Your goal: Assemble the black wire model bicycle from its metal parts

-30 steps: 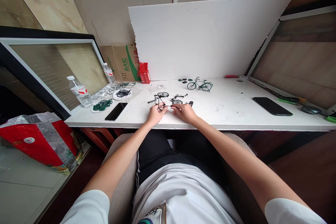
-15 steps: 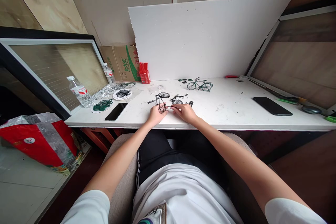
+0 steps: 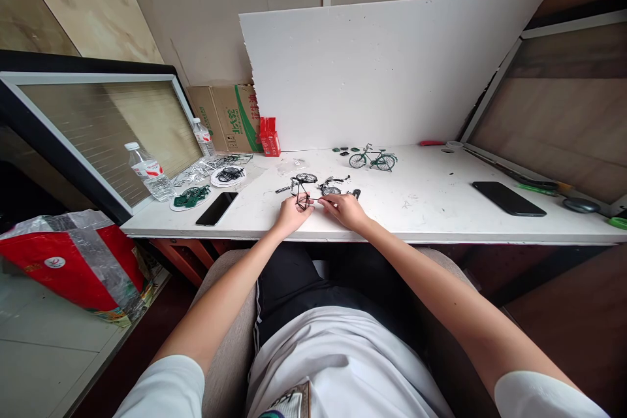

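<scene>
My left hand [image 3: 292, 215] is closed around a small black model bicycle frame [image 3: 302, 193], held near the table's front edge. The fingers cover part of the frame. In my right hand [image 3: 347, 209], thumb and fingers pinch a thin dark rod [image 3: 316, 199] that points left; its tip is at or close to the frame, and whether they touch is too small to tell. Just beyond the hands lie a black model wheel [image 3: 307, 178] and several loose black bicycle parts [image 3: 334, 184]. Farther back stands an assembled green model bicycle [image 3: 373, 159].
On the left are a phone [image 3: 217, 208], a plate of green parts [image 3: 192, 196], a plate of black parts [image 3: 228, 175] and a water bottle [image 3: 149, 172]. A red box [image 3: 270, 137] stands behind. Another black phone [image 3: 508, 198] lies right. A white board [image 3: 386, 72] leans at the back.
Almost nothing differs. The black frame has shifted very slightly in my left hand; my right hand keeps its place with the rod.
</scene>
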### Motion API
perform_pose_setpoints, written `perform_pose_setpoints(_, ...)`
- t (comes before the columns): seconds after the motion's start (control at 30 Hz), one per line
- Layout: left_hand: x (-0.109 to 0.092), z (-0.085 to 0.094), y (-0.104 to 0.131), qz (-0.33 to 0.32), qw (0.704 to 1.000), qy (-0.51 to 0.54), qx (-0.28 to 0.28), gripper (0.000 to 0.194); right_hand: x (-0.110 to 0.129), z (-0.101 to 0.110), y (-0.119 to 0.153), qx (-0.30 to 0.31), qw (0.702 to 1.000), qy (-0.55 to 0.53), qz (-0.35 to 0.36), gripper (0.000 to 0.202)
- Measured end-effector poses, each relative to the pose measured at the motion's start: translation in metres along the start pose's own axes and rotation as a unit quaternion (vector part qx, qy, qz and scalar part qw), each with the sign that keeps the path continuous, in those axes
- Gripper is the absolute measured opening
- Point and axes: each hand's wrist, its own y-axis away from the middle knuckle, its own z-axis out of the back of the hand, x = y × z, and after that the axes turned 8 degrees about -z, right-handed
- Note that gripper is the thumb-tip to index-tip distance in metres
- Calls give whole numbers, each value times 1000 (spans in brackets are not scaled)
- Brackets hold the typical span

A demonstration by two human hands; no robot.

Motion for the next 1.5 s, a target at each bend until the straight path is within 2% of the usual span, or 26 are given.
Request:
perform_pose_setpoints(0.4,-7,-1,1,5,1000,-22,4,52,1,2,0,15,1000,-16,-13,37)
perform_pose_setpoints(0.8,-3,0,1,0,1000,-22,7,53,2,2,0,17,1000,-11,-18,40)
perform_pose_setpoints(1.5,-8,0,3,-3,999,-41,10,50,2,2,-1,20,1000,5,-21,35)
